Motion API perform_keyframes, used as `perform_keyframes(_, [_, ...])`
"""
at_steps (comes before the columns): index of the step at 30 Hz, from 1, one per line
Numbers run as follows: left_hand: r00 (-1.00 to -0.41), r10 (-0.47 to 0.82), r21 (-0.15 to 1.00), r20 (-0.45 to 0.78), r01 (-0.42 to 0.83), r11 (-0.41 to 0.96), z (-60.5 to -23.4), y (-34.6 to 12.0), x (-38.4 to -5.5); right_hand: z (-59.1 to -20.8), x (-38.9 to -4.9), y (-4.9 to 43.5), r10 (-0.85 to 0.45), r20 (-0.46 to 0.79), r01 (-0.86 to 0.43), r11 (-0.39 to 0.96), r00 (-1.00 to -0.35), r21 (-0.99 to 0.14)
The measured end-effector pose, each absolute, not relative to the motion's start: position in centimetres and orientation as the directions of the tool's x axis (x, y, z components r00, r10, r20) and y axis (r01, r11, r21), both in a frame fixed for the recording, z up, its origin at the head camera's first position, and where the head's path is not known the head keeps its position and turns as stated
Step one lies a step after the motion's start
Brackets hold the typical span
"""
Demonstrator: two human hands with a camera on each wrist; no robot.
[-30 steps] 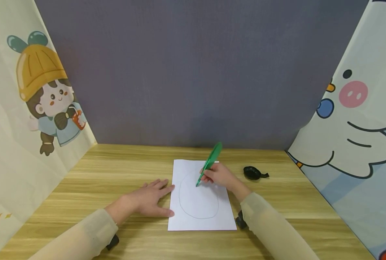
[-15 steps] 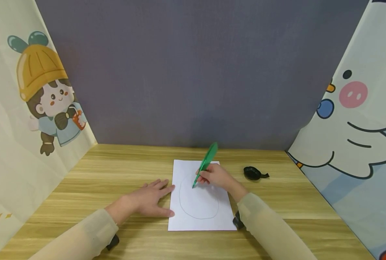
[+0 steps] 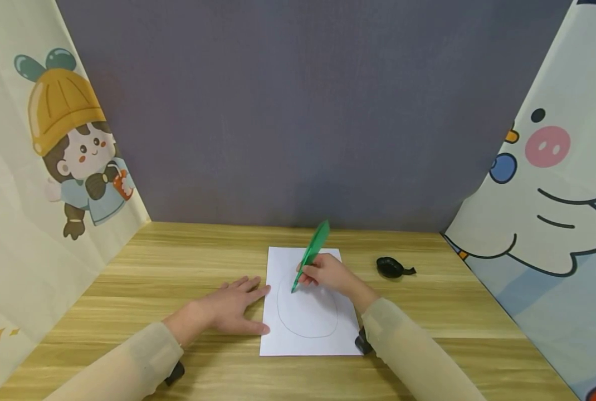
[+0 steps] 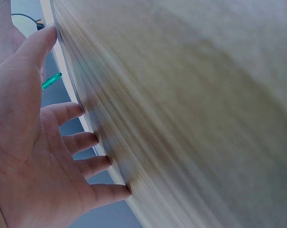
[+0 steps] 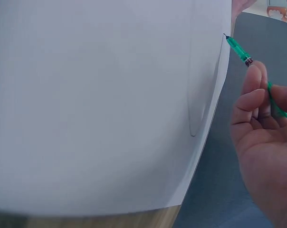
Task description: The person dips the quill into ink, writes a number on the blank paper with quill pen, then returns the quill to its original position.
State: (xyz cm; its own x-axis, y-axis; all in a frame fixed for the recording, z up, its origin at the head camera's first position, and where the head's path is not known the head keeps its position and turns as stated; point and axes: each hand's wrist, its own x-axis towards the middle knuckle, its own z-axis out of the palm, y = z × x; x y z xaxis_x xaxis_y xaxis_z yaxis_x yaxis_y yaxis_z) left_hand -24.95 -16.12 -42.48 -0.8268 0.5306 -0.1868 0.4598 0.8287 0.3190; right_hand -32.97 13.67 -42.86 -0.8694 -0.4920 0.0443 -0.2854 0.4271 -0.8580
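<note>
A white sheet of paper (image 3: 283,346) lies on the wooden table, bearing a thin, rounded dark outline. Between thumb and fingers, my right hand (image 3: 330,273) pinches a green feather-shaped pen (image 3: 315,245). The pen slants, its point low over the upper left part of the outline; whether it touches the paper is hard to tell. In the right wrist view the pen's dark nib (image 5: 226,36) shows ahead of the fingers. My left hand (image 3: 230,309) rests palm down with spread fingers, its thumb and index fingertip at the sheet's left edge.
A small black rounded object with a short tail (image 3: 390,267) lies right of the paper. A dark grey panel (image 3: 298,122) rises behind the wooden table (image 3: 193,250). Printed cartoon cloths hang on both sides. Dark wrist devices show beneath both sleeves.
My right hand has shifted left with the pen, whose point has travelled left and slightly toward me across the sheet. The left hand and the paper stay put.
</note>
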Motion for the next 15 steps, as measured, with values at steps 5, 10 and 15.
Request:
perform_keyframes(5, [-0.828, 0.527, 0.313, -0.193, 0.457, 0.833, -42.6, -16.2, -25.1, -42.6, -32.6, 13.1, -0.499, 0.04, -0.287, 0.43, -0.866, -0.856])
perform_keyframes(10, [-0.827, 0.528, 0.316, -0.193, 0.457, 0.832, -42.7, -16.2, -25.3, -42.5, -32.4, 12.7, -0.502, 0.023, -0.274, 0.433, -0.864, -0.859])
perform_keyframes(15, [-0.826, 0.527, 0.319, -0.198, 0.455, 0.832, -42.7, -16.2, -25.3, -42.7, -32.4, 12.4, -0.507, 0.012, -0.268, 0.435, -0.862, -0.859])
